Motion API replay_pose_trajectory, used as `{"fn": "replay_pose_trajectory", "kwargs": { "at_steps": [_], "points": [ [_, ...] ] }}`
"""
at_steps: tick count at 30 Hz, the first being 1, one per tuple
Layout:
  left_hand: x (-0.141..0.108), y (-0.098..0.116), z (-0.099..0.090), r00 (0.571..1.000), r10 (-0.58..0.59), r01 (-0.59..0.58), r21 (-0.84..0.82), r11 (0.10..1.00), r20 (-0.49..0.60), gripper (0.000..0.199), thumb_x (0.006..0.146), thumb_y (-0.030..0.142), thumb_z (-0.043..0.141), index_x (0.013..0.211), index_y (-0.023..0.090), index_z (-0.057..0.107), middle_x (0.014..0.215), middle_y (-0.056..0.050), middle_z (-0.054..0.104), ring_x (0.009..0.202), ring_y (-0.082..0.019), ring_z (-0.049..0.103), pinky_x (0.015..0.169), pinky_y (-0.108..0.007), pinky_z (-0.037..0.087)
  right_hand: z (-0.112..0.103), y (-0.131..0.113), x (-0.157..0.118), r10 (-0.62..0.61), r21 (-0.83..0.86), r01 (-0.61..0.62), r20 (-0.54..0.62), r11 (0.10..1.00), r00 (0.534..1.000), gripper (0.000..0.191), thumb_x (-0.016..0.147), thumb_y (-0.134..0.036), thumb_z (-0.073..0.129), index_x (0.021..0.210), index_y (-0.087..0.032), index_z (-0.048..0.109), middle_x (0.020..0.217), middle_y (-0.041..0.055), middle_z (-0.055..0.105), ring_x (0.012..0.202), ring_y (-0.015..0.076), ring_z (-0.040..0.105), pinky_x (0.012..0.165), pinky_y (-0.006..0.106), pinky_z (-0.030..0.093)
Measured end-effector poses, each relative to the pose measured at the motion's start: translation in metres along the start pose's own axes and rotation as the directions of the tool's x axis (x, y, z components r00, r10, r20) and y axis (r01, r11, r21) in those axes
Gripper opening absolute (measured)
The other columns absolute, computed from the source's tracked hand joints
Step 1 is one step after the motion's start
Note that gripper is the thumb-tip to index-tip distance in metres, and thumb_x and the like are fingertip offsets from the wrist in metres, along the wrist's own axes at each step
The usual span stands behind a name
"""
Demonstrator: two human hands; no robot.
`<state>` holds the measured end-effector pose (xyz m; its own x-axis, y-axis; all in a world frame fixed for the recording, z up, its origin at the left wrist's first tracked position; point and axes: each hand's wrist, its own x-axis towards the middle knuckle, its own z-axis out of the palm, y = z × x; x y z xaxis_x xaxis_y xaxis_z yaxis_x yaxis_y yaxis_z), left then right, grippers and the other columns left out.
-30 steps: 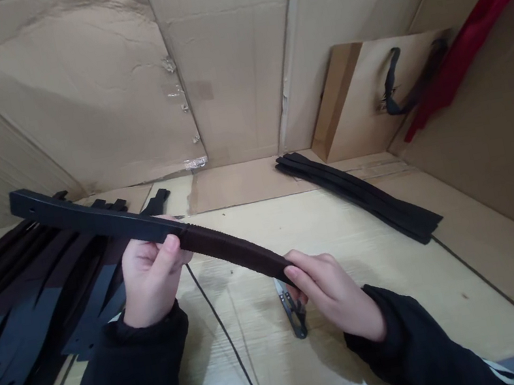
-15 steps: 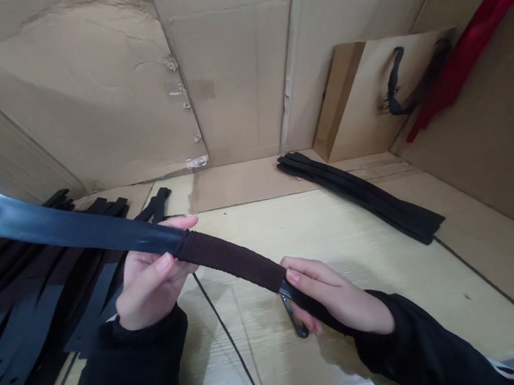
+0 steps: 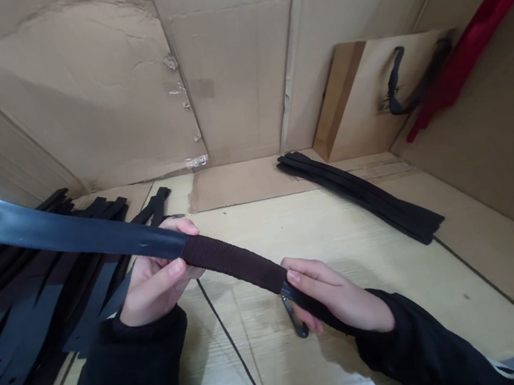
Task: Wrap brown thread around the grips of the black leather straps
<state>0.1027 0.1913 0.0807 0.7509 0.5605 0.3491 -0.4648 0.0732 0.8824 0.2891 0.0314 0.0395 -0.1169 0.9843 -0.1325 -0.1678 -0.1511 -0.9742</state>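
A long, slightly curved dark metal strip [image 3: 69,231] with a hole near its shiny far end slants across the view. Tight turns of dark brown cord [image 3: 236,264] cover its middle. My left hand [image 3: 160,279] is closed around the strip at the wrap's left end, thumb in front and fingers behind. A loose length of cord [image 3: 235,349] runs down from beneath that hand to the table's near edge. At the wrap's right end, my right hand [image 3: 331,289] grips the strip. Under its fingers a small dark tool with a rounded end [image 3: 299,326] sticks out, its kind unclear.
Many dark flat strips [image 3: 21,320] lie piled on the left. A bundle of black strips [image 3: 362,197] rests at the back right of the pale table [image 3: 279,374]. Cardboard walls [image 3: 233,57] enclose the back. A paper bag [image 3: 369,93] and red cloth [image 3: 475,48] are at right.
My left hand has shifted slightly right along the strip to the edge of the wrap. The strip's far end has dipped a little. My right hand stays in place.
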Motion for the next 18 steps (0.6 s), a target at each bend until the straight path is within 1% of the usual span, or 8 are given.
{"fn": "replay_pose_trajectory", "kwargs": {
  "at_steps": [2, 5, 7, 9, 12, 15, 16, 18],
  "points": [
    [0.000, 0.000, -0.001, 1.000, 0.023, -0.023, -0.006, 1.000, 0.018, 0.033, 0.070, 0.030, 0.068, 0.102, 0.022, 0.066, 0.059, 0.002, 0.048, 0.049, -0.005, 0.044, 0.049, -0.017, 0.041, 0.000, 0.000, 0.000, 0.016, 0.030, -0.017, 0.003, 0.999, 1.000, 0.039, 0.090, -0.054, 0.043, 0.077, -0.017, 0.041, 0.045, -0.0063, 0.051, 0.035, 0.0026, 0.044, 0.036, 0.011, 0.034],
    [0.000, -0.001, -0.002, 0.999, 0.043, -0.043, -0.015, 0.999, 0.006, 0.040, 0.072, 0.031, 0.065, 0.111, 0.020, 0.066, 0.047, 0.006, 0.027, 0.044, -0.005, 0.039, 0.047, -0.017, 0.038, 0.000, -0.001, 0.000, 0.042, 0.099, -0.043, 0.012, 0.994, 0.999, 0.037, 0.091, -0.053, 0.042, 0.082, -0.017, 0.043, 0.044, -0.0064, 0.050, 0.033, 0.0034, 0.043, 0.034, 0.011, 0.035],
    [0.000, -0.001, 0.000, 0.997, 0.050, -0.049, 0.025, 0.998, -0.052, 0.038, 0.072, 0.029, 0.066, 0.109, 0.021, 0.068, 0.045, 0.007, 0.022, 0.045, -0.006, 0.039, 0.047, -0.017, 0.036, -0.001, -0.003, 0.000, 0.048, 0.112, -0.053, 0.047, 0.992, 0.998, 0.036, 0.088, -0.052, 0.047, 0.087, -0.017, 0.044, 0.045, -0.0068, 0.050, 0.033, 0.0037, 0.043, 0.033, 0.011, 0.036],
    [0.000, -0.002, 0.002, 0.987, 0.092, -0.081, 0.086, 0.993, -0.133, 0.034, 0.072, 0.028, 0.068, 0.105, 0.020, 0.070, 0.046, 0.007, 0.021, 0.044, -0.004, 0.034, 0.045, -0.017, 0.033, -0.001, -0.006, 0.001, 0.052, 0.076, -0.057, 0.071, 0.995, 0.996, 0.035, 0.081, -0.046, 0.062, 0.089, -0.017, 0.045, 0.053, -0.0062, 0.053, 0.035, 0.0032, 0.045, 0.033, 0.011, 0.037],
    [0.002, -0.004, 0.003, 0.953, 0.197, -0.153, 0.193, 0.969, -0.231, 0.034, 0.068, 0.034, 0.073, 0.098, 0.019, 0.072, 0.047, 0.008, 0.021, 0.041, -0.002, 0.025, 0.042, -0.017, 0.029, -0.001, -0.011, 0.000, 0.043, -0.051, -0.043, -0.007, 0.998, 0.999, 0.039, 0.068, -0.031, 0.076, 0.091, -0.017, 0.048, 0.071, -0.0041, 0.055, 0.043, 0.0033, 0.048, 0.033, 0.012, 0.039],
    [0.003, -0.008, 0.000, 0.912, 0.249, -0.154, 0.292, 0.944, -0.325, 0.036, 0.063, 0.039, 0.076, 0.093, 0.019, 0.073, 0.045, 0.008, 0.027, 0.041, -0.003, 0.029, 0.043, -0.019, 0.034, -0.001, -0.014, 0.000, -0.079, -0.271, 0.039, -0.137, 0.962, 0.987, 0.035, 0.074, -0.029, 0.071, 0.102, -0.019, 0.054, 0.084, -0.0001, 0.056, 0.054, 0.0060, 0.053, 0.037, 0.014, 0.043],
    [0.003, -0.009, -0.001, 0.897, 0.258, -0.141, 0.321, 0.937, -0.358, 0.036, 0.062, 0.040, 0.077, 0.090, 0.019, 0.073, 0.044, 0.007, 0.030, 0.041, -0.003, 0.031, 0.044, -0.019, 0.035, -0.002, -0.014, 0.000, -0.143, -0.371, 0.078, -0.150, 0.925, 0.978, 0.033, 0.078, -0.030, 0.066, 0.107, -0.020, 0.055, 0.087, 0.0012, 0.058, 0.059, 0.0075, 0.056, 0.042, 0.016, 0.046],
    [0.003, -0.012, -0.005, 0.869, 0.275, -0.123, 0.360, 0.925, -0.410, 0.035, 0.058, 0.040, 0.079, 0.086, 0.018, 0.073, 0.044, 0.007, 0.036, 0.042, -0.004, 0.033, 0.045, -0.020, 0.037, -0.003, -0.012, 0.001, -0.272, -0.582, 0.142, -0.142, 0.801, 0.952, 0.028, 0.086, -0.030, 0.058, 0.113, -0.022, 0.057, 0.093, 0.0026, 0.063, 0.072, 0.0113, 0.061, 0.058, 0.022, 0.052]
  ]
}}
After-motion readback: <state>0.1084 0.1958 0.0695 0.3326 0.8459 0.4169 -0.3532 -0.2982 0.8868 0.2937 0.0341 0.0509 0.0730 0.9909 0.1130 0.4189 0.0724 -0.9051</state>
